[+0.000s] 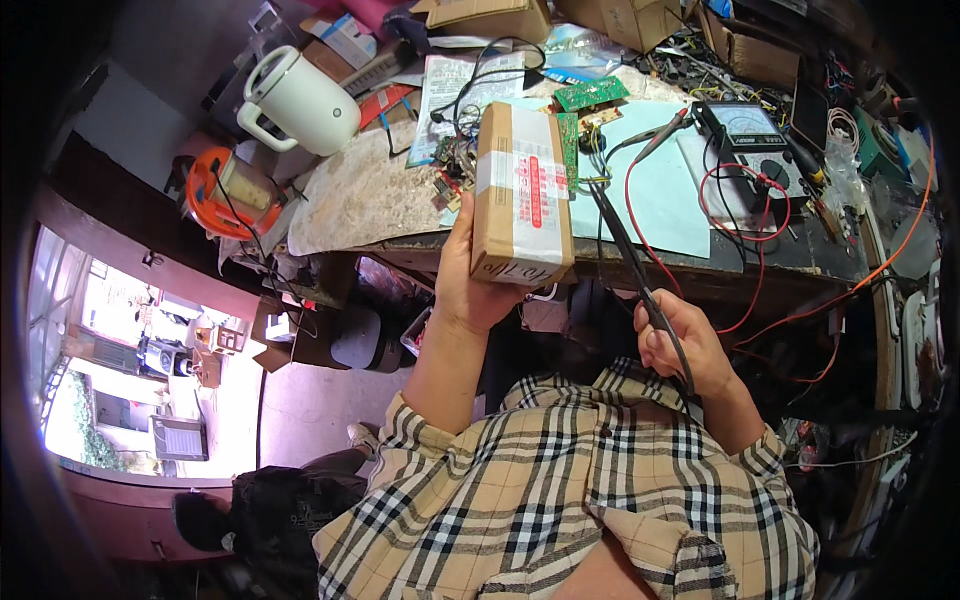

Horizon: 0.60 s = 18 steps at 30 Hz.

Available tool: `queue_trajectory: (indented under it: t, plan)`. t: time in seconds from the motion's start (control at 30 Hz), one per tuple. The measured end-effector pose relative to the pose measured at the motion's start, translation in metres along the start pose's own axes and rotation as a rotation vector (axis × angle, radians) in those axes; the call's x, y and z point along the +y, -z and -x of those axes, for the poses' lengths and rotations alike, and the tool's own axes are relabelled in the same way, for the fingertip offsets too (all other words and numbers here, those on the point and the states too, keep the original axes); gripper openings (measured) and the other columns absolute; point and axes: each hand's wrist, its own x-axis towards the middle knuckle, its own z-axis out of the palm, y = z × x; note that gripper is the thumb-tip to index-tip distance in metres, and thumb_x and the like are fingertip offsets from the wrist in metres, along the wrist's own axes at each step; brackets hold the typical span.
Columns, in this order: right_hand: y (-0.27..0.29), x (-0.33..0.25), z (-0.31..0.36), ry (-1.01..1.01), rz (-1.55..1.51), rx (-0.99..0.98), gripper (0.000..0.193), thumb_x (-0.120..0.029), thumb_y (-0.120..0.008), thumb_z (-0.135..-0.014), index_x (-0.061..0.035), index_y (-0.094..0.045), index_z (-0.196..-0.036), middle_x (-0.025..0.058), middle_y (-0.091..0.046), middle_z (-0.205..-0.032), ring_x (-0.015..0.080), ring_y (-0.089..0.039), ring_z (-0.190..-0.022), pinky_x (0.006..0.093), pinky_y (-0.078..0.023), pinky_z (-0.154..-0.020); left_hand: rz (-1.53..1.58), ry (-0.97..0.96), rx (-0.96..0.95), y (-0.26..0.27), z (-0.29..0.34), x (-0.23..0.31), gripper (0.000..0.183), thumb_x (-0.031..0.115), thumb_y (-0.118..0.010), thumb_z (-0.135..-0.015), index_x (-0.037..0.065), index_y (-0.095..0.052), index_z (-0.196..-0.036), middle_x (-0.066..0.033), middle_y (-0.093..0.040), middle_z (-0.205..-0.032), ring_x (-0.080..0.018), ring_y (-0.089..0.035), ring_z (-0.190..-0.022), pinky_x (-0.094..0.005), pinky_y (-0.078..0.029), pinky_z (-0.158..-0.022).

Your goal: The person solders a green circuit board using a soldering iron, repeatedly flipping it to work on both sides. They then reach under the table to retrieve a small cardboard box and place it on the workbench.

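Observation:
My left hand grips a small brown cardboard box from below and along its left side, holding it up at the bench's front edge. White tape with red print runs down the box's face. In my right hand is a long, thin black tool, apparently tweezers; its tip points up and away, just right of the box. Behind the box a green circuit board shows in part, with thin wires by it. Another green circuit board lies farther back.
An analog multimeter with red and black leads sits at the right of the workbench. A white lidded jug and an orange ring-shaped item stand left. Cartons and loose parts crowd the back. A person in dark clothes is at lower left.

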Motion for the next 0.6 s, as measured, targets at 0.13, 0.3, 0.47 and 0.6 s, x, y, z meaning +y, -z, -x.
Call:
queue_trajectory:
  t: [0.13,0.3,0.47,0.6]
  plan:
    - [-0.003,-0.001,0.001,0.022,0.005,-0.001,0.019,-0.018,-0.061,-0.092,-0.0038,-0.050,-0.100,-0.0021,-0.051,-0.076,0.0044,-0.049,-0.065,0.0221,-0.046,-0.063,-0.034,0.014,-0.086,-0.003,-0.004,0.004,0.066,0.058,-0.045,-0.096,0.011,-0.041,-0.143,-0.0129,-0.053,-0.136,-0.0303,-0.056,-0.121,-0.0533,-0.048,-0.098]
    - [-0.001,-0.003,0.005,0.037,-0.012,0.008,0.021,-0.019,-0.062,-0.091,-0.0039,-0.050,-0.100,-0.0026,-0.050,-0.077,0.0050,-0.049,-0.067,0.0223,-0.046,-0.063,-0.214,-0.106,0.106,-0.011,-0.010,-0.001,0.066,0.053,-0.058,-0.090,0.014,-0.043,-0.141,-0.0130,-0.057,-0.131,-0.0335,-0.059,-0.116,-0.0566,-0.054,-0.083]
    - [0.001,0.000,0.005,0.063,-0.018,0.030,0.020,-0.019,-0.062,-0.092,-0.0042,-0.050,-0.100,-0.0029,-0.049,-0.077,0.0051,-0.049,-0.067,0.0226,-0.046,-0.064,-0.349,-0.194,0.129,-0.012,-0.011,-0.003,0.062,0.047,-0.065,-0.087,0.014,-0.046,-0.136,-0.0114,-0.057,-0.130,-0.0323,-0.059,-0.116,-0.0526,-0.056,-0.085]
    - [0.000,0.002,0.003,0.084,-0.039,0.024,0.020,-0.019,-0.062,-0.092,-0.0041,-0.050,-0.099,-0.0027,-0.049,-0.077,0.0056,-0.049,-0.066,0.0236,-0.047,-0.064,-0.348,-0.236,0.152,-0.016,-0.010,-0.002,0.068,0.047,-0.071,-0.084,0.009,-0.046,-0.134,-0.0123,-0.056,-0.129,-0.0326,-0.058,-0.117,-0.0519,-0.056,-0.089]
